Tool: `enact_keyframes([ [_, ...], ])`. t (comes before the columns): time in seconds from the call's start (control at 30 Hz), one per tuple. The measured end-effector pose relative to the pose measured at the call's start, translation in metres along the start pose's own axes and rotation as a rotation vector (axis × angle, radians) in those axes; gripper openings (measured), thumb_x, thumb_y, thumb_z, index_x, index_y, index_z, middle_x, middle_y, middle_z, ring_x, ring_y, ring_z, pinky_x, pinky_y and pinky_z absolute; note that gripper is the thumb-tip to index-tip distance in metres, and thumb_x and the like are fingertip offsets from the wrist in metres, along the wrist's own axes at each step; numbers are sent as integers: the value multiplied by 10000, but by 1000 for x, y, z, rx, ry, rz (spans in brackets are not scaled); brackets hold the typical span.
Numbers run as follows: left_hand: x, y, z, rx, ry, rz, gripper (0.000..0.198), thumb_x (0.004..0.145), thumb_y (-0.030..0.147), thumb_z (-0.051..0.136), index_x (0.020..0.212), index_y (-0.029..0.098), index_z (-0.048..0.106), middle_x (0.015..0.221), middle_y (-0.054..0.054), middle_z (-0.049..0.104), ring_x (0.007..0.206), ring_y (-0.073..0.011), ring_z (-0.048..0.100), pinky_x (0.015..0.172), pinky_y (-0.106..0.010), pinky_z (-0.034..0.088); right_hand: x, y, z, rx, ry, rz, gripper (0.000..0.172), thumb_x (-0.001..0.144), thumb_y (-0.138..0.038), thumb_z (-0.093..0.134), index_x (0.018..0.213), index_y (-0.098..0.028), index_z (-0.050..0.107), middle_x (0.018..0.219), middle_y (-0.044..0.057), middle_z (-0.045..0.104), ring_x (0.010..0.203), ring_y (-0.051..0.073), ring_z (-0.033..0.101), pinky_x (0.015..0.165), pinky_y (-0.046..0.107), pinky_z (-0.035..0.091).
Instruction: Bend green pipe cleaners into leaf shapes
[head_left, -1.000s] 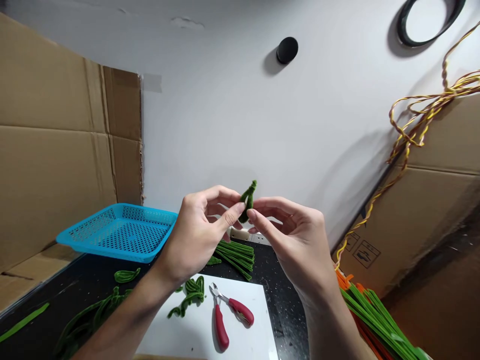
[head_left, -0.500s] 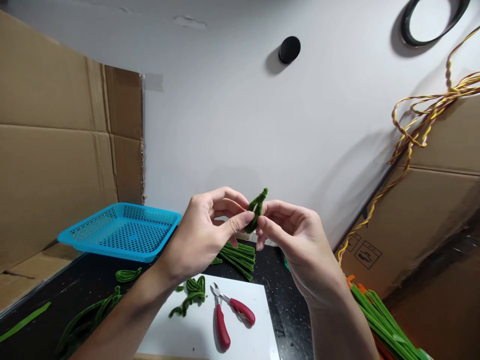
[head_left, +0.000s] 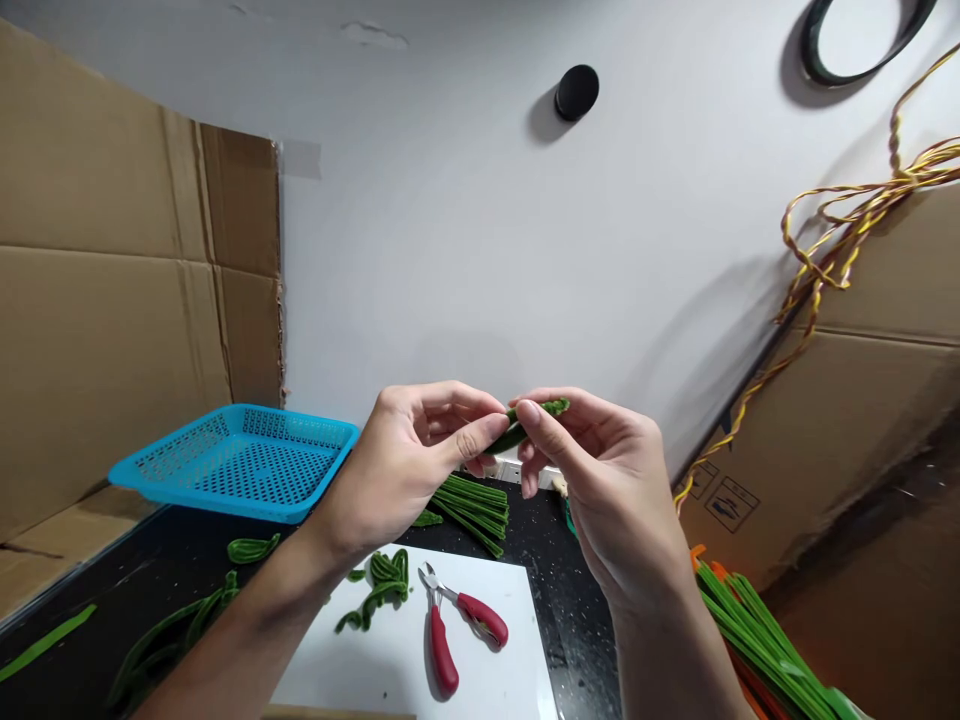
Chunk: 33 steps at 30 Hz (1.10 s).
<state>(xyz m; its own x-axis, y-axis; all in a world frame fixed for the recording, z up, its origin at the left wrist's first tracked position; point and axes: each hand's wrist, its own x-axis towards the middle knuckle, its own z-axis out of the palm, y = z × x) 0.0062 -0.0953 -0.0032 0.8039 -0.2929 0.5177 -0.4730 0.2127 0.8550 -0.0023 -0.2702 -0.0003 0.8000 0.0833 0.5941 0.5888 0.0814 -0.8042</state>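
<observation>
Between my two hands is a green pipe cleaner [head_left: 511, 437] bent into a narrow leaf shape, its twisted tip pointing right. My left hand [head_left: 416, 455] pinches its left end between thumb and fingers. The thumb and fingers of my right hand [head_left: 589, 455] close on it near the tip, hiding part of it. Below them, red-handled nippers [head_left: 442, 640] lie with jaws apart on a white board [head_left: 517, 690]. Left of the nippers are several short curled green pipe cleaner pieces [head_left: 386, 580].
A blue perforated basket [head_left: 247, 470] stands at the left. Behind the board lies a bundle of green pipe cleaners [head_left: 476, 510]. Bent green pieces [head_left: 172, 630] rest on the black tabletop. Cardboard [head_left: 97, 350] borders both sides; green and orange stems [head_left: 765, 640] stand at right.
The leaf-shaped pipe cleaner has turned from upright to nearly level, its tip swinging right. My right thumb has shifted up onto it near the tip.
</observation>
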Motion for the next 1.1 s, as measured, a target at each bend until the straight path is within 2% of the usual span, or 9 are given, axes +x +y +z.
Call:
enact_keyframes([
  [0.17, 0, -2, -2, -32, -120, -42, 293, 959, 400, 725, 861, 124, 738, 746, -3, 684, 722, -41, 637, 713, -116, 533, 0, -2, -3, 65, 42, -14, 236, 866, -378, 879, 918, -162, 800, 752, 43, 683, 569, 83, 616, 505, 164, 545],
  [0.33, -2, -5, -2, -104, -155, 19, 229, 974, 360, 708, 937, 136, 743, 774, -7, 679, 728, -52, 629, 712, -146, 526, 1, -5, 1, 374, -116, 124, 167, 893, -318, 846, 870, -161, 794, 728, 18, 661, 583, 46, 600, 512, 107, 526],
  [0.43, -3, -7, 1, -142, -102, 67, 159, 947, 316, 746, 969, 158, 753, 768, 8, 662, 727, -47, 619, 695, -136, 513, 2, -4, 5, 509, -159, 202, 163, 894, -302, 843, 841, -159, 785, 711, -7, 613, 582, 24, 579, 513, 79, 523],
  [0.5, -2, -7, 2, -125, -81, 73, 179, 953, 338, 738, 956, 158, 737, 752, 12, 645, 712, -47, 611, 691, -142, 509, 2, -3, 5, 506, -136, 208, 173, 899, -306, 837, 835, -158, 776, 707, -11, 593, 591, 30, 581, 523, 88, 538],
  [0.63, -2, -5, 2, -109, -91, 24, 343, 1025, 459, 596, 928, 138, 666, 768, -11, 645, 698, -63, 613, 693, -179, 509, 3, -2, 2, 373, -80, 175, 245, 903, -358, 834, 822, -142, 752, 702, 5, 609, 570, 58, 588, 509, 130, 551],
  [0.77, -1, -5, 2, -190, -108, -14, 372, 1035, 480, 558, 904, 136, 617, 760, -13, 630, 653, -64, 606, 648, -179, 490, 3, -2, -2, 266, -169, 176, 341, 927, -414, 802, 795, -109, 723, 708, 27, 614, 547, 78, 592, 453, 153, 524],
  [0.9, 0, -6, 2, -317, -134, -90, 389, 1002, 465, 616, 806, 133, 562, 729, 4, 553, 602, -48, 546, 573, -154, 441, 2, 1, -2, 380, -281, 245, 361, 958, -410, 760, 766, -114, 679, 650, -3, 570, 462, 50, 512, 363, 131, 437],
  [1.0, 0, -6, 2, -383, -130, -165, 348, 991, 417, 627, 821, 118, 574, 737, 3, 518, 603, -41, 501, 563, -144, 423, 3, 7, 0, 475, -277, 302, 376, 937, -436, 781, 776, -125, 646, 597, -32, 528, 414, 27, 440, 338, 109, 390],
  [1.1, 0, -5, 0, -426, -70, -238, 341, 982, 408, 635, 816, 121, 555, 724, 21, 461, 583, -33, 462, 559, -148, 414, 4, 12, 3, 452, -268, 303, 395, 930, -470, 787, 801, -120, 657, 617, -19, 556, 432, 36, 473, 350, 118, 418],
])
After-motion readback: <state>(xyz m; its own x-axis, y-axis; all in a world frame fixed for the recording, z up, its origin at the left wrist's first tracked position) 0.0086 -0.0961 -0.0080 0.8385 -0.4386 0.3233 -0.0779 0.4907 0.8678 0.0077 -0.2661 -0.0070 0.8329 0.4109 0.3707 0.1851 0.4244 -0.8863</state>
